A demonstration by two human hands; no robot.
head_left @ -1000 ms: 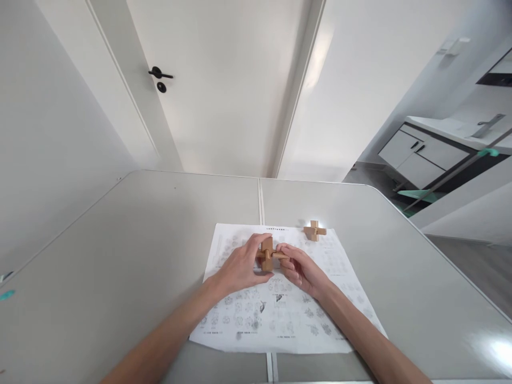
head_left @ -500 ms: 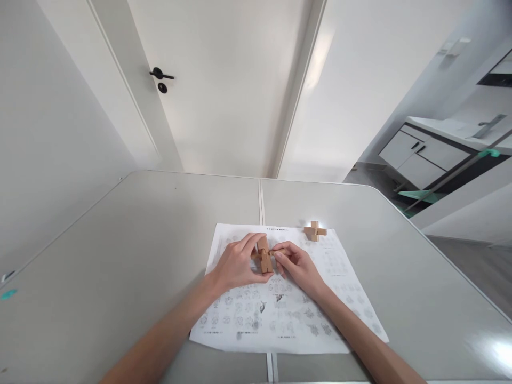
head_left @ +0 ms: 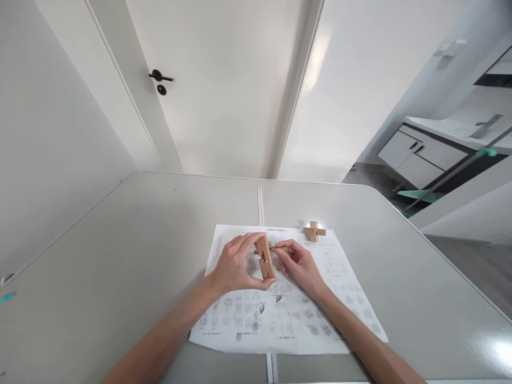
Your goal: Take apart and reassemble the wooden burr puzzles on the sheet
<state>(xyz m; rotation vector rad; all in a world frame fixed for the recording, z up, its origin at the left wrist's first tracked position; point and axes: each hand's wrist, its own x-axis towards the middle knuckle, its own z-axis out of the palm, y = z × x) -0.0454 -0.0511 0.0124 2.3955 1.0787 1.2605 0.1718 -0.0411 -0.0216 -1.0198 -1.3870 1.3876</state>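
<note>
My left hand (head_left: 236,265) grips a notched wooden puzzle block (head_left: 264,258) by its two ends, fingers at the top and thumb at the bottom. The block is tilted, and its cut-out notch faces left. In a pinch, my right hand (head_left: 297,262) holds a small wooden puzzle stick (head_left: 282,249) pointing left at the block's notched middle. Whether the stick's tip touches the block I cannot tell. Both hands are just above a printed paper sheet (head_left: 244,338). A cross-shaped wooden puzzle (head_left: 314,232) sits at the sheet's far right corner.
The grey table (head_left: 120,256) has a pale seam (head_left: 261,202) down its middle. Beyond its far edge is a white door (head_left: 224,96) with a black handle (head_left: 161,76). A white sink cabinet (head_left: 424,152) stands at the far right.
My left hand has turned the block so its notched face shows more. The stick in my right hand has drawn slightly away from the block's middle and a little upward.
</note>
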